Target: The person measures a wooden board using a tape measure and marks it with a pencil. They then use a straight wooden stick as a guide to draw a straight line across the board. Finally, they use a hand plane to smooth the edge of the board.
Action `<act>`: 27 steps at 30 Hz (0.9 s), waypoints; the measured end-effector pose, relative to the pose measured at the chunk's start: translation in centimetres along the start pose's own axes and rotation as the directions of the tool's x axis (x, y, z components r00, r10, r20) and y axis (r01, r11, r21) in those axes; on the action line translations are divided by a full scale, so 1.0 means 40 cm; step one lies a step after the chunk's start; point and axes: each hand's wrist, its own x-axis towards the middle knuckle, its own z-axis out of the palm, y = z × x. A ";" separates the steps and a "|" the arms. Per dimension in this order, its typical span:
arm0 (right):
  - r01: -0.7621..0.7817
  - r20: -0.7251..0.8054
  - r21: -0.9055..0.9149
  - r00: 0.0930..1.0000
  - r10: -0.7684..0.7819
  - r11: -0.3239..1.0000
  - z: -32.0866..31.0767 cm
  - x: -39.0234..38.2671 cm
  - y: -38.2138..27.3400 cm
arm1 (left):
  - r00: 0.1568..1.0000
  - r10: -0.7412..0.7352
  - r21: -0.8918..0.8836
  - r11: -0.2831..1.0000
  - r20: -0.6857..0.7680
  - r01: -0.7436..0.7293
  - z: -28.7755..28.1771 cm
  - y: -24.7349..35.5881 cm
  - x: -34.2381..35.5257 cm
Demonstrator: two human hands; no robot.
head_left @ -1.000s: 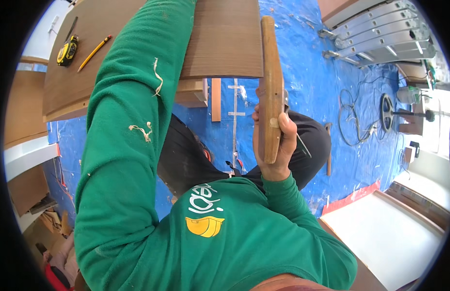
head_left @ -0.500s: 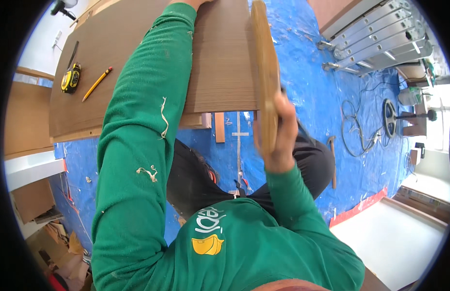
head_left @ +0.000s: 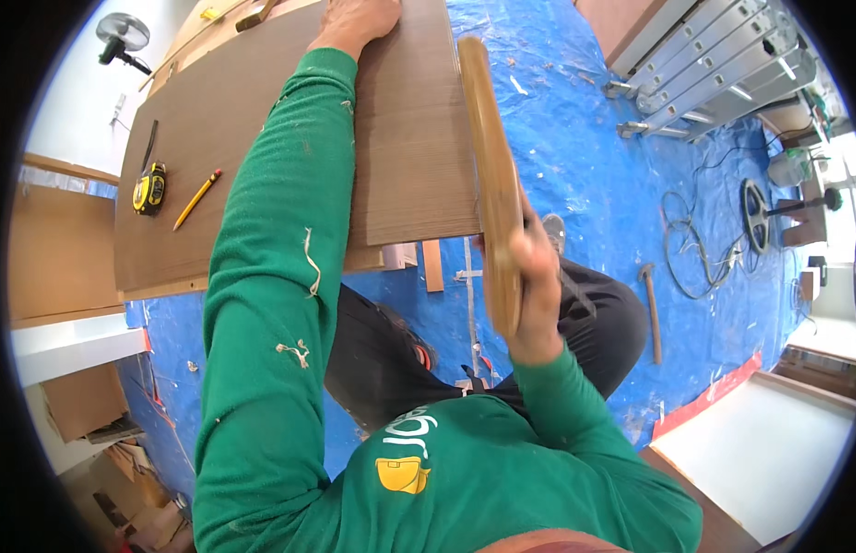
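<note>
A wide brown board (head_left: 409,157) fills the upper middle. My left hand (head_left: 359,18) is on its far part, fingers curled against it and partly cut off by the frame's top. My right hand (head_left: 534,286) grips a long wooden hand plane (head_left: 490,166), held on its side along the board's right edge, with a blurred metal piece beside the hand. A yellow-and-black tape measure (head_left: 149,189) and a yellow pencil (head_left: 197,199) lie on the board, left of my sleeve.
Blue sheeting (head_left: 584,203) covers the floor, with a hammer (head_left: 654,313), cables and a wheel-like object (head_left: 755,217). An aluminium ladder (head_left: 704,74) lies upper right. A white panel (head_left: 741,447) lies lower right, cardboard (head_left: 64,249) stands left, a fan (head_left: 123,37) upper left.
My view has shifted, showing more of my left hand and the board's far part. My right hand and the plane have moved along the board's edge, and the hand is blurred.
</note>
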 end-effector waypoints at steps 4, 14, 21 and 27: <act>-0.111 0.019 0.109 0.994 0.110 0.988 0.038 0.347 0.024 | 1.000 0.004 0.027 1.000 0.002 -0.004 -0.010 0.007 -0.006; -0.117 0.054 0.139 0.992 0.111 0.983 0.053 0.207 0.005 | 0.994 -0.037 0.058 0.998 0.101 0.031 -0.039 -0.019 0.009; -0.057 -0.101 -0.041 0.993 0.053 0.998 0.033 -0.093 -0.030 | 0.970 0.122 0.290 0.940 0.209 -0.181 0.022 -0.023 0.049; -0.158 -0.066 0.069 0.984 0.163 0.985 0.007 0.081 0.012 | 0.996 -0.089 0.000 0.996 0.013 0.089 -0.004 0.033 0.001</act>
